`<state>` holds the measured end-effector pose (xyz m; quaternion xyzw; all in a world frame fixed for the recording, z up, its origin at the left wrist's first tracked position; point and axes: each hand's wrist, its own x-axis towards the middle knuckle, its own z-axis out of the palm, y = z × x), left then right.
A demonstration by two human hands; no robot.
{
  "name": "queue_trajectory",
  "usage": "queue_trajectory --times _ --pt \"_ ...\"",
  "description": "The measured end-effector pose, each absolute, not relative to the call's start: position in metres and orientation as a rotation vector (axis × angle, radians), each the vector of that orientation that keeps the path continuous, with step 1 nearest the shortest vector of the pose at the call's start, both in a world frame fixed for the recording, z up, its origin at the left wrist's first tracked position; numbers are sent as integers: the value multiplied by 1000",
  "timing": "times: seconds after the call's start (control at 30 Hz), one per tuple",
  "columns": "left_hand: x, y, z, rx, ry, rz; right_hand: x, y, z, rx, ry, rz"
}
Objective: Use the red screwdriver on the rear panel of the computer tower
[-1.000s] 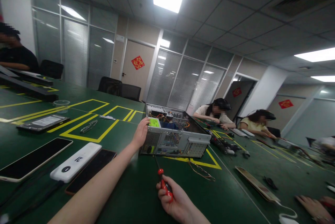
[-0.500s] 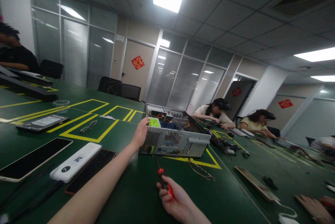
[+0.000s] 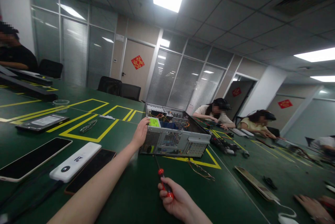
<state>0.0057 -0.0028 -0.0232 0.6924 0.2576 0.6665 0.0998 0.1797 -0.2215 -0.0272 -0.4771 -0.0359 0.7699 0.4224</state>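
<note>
A grey metal computer case (image 3: 180,143) lies on the green table with its top side uncovered. Coloured wires and a bright green-yellow label (image 3: 154,122) show inside it. My left hand (image 3: 141,132) grips the case's near left corner, fingers over the upper edge. In my right hand (image 3: 175,196) is a red and black screwdriver (image 3: 161,172), its handle wrapped by my fingers. The shaft points up toward the lower edge of the case's rear panel; whether the tip touches a screw is too small to tell.
Left of my forearm lie a white power bank (image 3: 75,163), two phones, a hard drive (image 3: 42,122) and a small clear bag. Eyeglasses (image 3: 200,170) rest just in front of the case. Another phone (image 3: 256,184) lies right. Co-workers sit around the table; one's hand (image 3: 311,206) shows lower right.
My right fingers have shifted slightly on the screwdriver, and its handle appears turned a little. My left hand and the computer case have stayed in place.
</note>
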Motion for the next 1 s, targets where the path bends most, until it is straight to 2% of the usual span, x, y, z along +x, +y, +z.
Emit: queue_trajectory --times 0.23,0.47,0.7,1.0 --pt "6 -4 -22 2052 777 1960 176 -223 -28 -1208 -91 1864" --pt "6 -3 -23 2035 777 1954 179 -223 -31 -1103 -152 2065" --pt "6 -4 -22 2035 781 1957 181 -222 -29 -1176 -152 1892" --pt "6 -3 -23 2041 774 1966 177 -223 -28 -1157 -114 1907"
